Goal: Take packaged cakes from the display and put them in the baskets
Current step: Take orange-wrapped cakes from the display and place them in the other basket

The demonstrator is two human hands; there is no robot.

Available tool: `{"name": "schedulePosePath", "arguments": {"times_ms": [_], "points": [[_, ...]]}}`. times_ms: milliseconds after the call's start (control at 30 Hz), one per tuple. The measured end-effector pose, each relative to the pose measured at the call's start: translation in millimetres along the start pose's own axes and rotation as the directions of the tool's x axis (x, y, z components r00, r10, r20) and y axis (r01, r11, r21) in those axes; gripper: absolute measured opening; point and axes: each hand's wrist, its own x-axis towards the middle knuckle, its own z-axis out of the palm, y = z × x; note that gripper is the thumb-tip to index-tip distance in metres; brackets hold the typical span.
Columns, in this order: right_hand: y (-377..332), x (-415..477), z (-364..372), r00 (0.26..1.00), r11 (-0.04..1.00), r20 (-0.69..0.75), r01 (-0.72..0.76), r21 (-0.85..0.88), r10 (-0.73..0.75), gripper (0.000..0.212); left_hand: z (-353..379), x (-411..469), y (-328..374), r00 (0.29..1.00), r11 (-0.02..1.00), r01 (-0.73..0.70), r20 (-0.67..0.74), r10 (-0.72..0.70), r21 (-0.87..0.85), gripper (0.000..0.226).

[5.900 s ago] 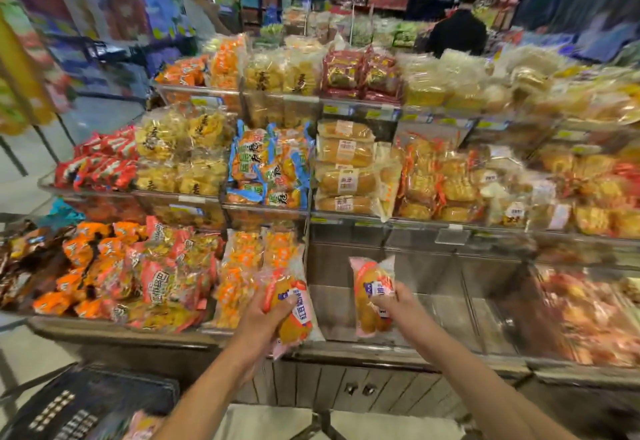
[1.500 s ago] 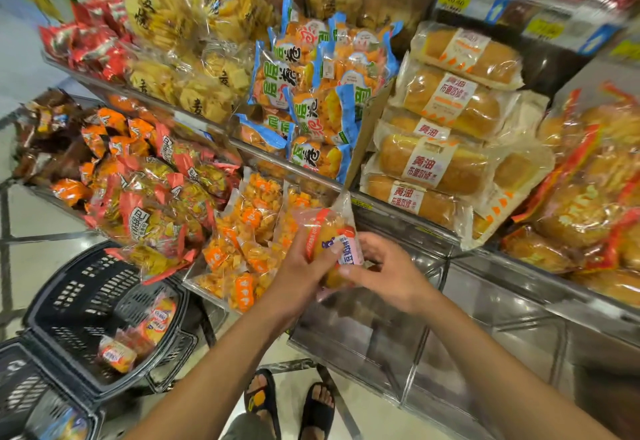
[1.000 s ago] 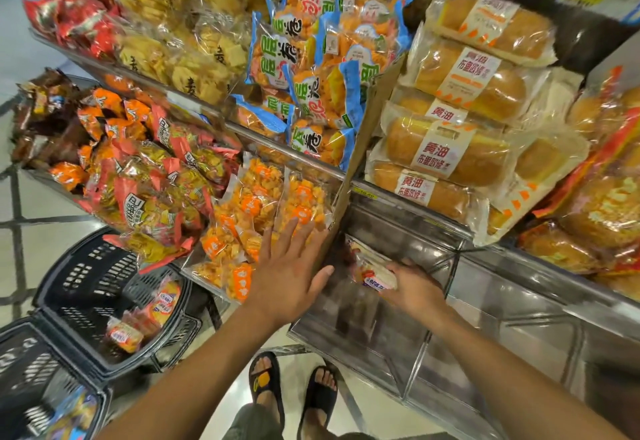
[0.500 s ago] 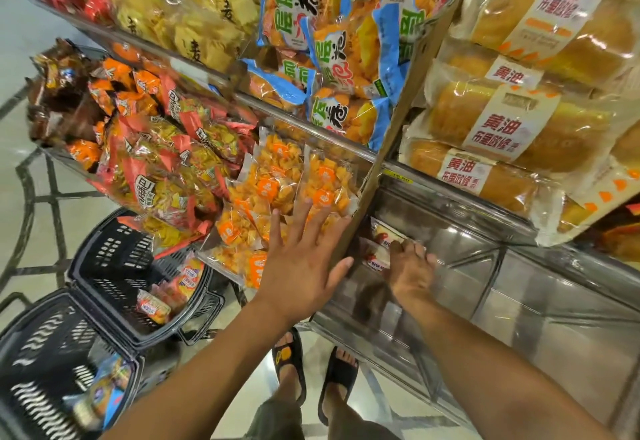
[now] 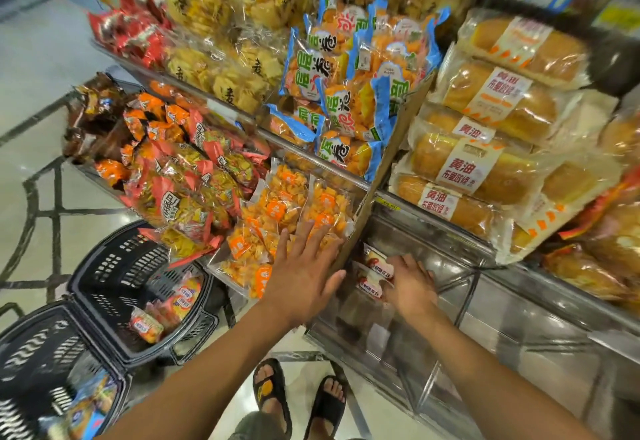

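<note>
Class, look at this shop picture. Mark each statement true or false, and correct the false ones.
1. The left hand is spread open over orange snack packets. True.
2. The right hand is inside the steel bin, touching packaged cakes. True.
3. Both black baskets are empty. False: the basket by the shelf and the nearer basket hold packets.
4. The bread loaves lie left of the blue-edged packets. False: they lie to the right.
5. The person wears closed shoes. False: open-toed sandals.
</note>
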Motion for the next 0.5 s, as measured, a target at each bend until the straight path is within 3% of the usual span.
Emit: {"name": "schedulePosePath", "arguments": {"times_ms": [200,367,433,500], "points": [[-42,-25,-69,0.961,0.978,-0.23,0.179,0.102,-0.152,0.033,-18,-18,-27,0.999,0.998,0.037,-0.025,-0.035,0.059,0.062],[-107,-50,-122,0.806,0.911,-0.523,0.393,0.126,-0.276,0.013,-48,-44,-71,0.99,0.989,0.124,-0.076,-0.118,0.086,0.063],[-140,-54,-136,0.782,0.894,-0.53,0.439,0.094,-0.328,0.024,-63,-61,-93,0.983,0.984,0.157,-0.112,-0.148,0.082,0.063],[-175,-56,-147,0.803,0.895,-0.473,0.441,0.066,-0.362,0.048,-79,-82,-116,0.972,0.979,0.19,-0.155,-0.177,0.075,0.062]]}}
